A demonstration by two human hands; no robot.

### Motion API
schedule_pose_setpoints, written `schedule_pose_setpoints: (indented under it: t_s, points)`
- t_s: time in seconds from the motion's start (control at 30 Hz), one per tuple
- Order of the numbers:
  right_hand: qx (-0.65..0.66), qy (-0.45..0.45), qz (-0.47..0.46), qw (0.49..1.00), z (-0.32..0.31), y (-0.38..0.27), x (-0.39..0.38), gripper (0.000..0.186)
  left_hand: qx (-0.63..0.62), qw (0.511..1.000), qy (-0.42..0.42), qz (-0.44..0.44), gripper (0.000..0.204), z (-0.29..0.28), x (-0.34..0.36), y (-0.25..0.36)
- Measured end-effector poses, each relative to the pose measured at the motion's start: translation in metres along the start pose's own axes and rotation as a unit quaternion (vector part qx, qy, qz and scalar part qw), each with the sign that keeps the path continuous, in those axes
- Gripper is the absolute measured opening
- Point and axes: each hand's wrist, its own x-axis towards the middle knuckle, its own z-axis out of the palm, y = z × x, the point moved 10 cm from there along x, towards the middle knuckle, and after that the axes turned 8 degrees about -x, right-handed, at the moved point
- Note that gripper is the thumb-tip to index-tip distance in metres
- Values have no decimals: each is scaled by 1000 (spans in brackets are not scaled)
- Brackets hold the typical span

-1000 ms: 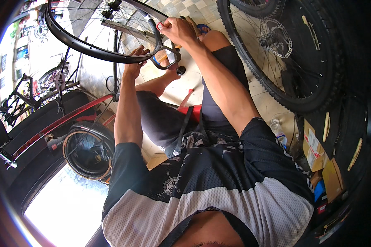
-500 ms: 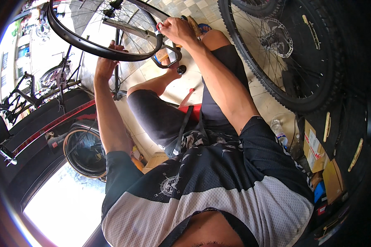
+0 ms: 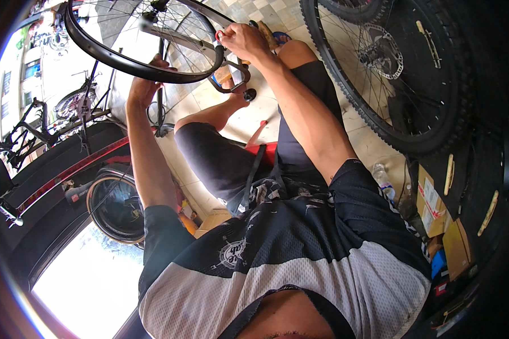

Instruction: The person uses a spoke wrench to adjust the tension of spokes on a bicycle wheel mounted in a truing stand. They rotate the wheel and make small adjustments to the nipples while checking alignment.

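Observation:
A bare bicycle wheel with a black rim (image 3: 136,69) and thin spokes stands in front of me in a grey metal truing stand (image 3: 178,39). My left hand (image 3: 145,89) is at the near side of the rim, its fingers curled around it and partly hidden behind it. At the rim's right side, my right hand (image 3: 246,43) is closed in a pinch on a small red spoke wrench (image 3: 219,35). The wrench is mostly covered by the fingers. Below that hand, the stand's curved dark arm (image 3: 240,82) reaches close to the rim.
To the right stands a large wheel with a knobby tyre (image 3: 356,107) and disc rotor. Cardboard boxes (image 3: 432,206) and a clear plastic bottle (image 3: 382,176) lie beside me. At left are a red bicycle frame (image 3: 79,164), another wheel (image 3: 96,212) and several parked bicycles.
My left hand and forearm have shifted slightly left along the rim. The right hand stays at almost the same place, still pinching the red spoke wrench.

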Motion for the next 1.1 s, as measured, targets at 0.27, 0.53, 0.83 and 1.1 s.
schedule_pose_setpoints:
  t_s: [0.27,0.53,0.83,1.1]
  points:
    - [8,-3,11,1000,2,2,0,31,-2,998,-59,-35,38,46,30,-73]
    - [-18,-10,10,1000,-6,0,0,31,-61,992,-87,-67,46,55,62,-122]
    - [-9,-39,12,999,14,0,-4,26,-100,988,-106,-47,45,57,73,-128]
    - [-9,-103,29,994,56,2,-1,30,-108,993,4,47,38,37,84,-111]
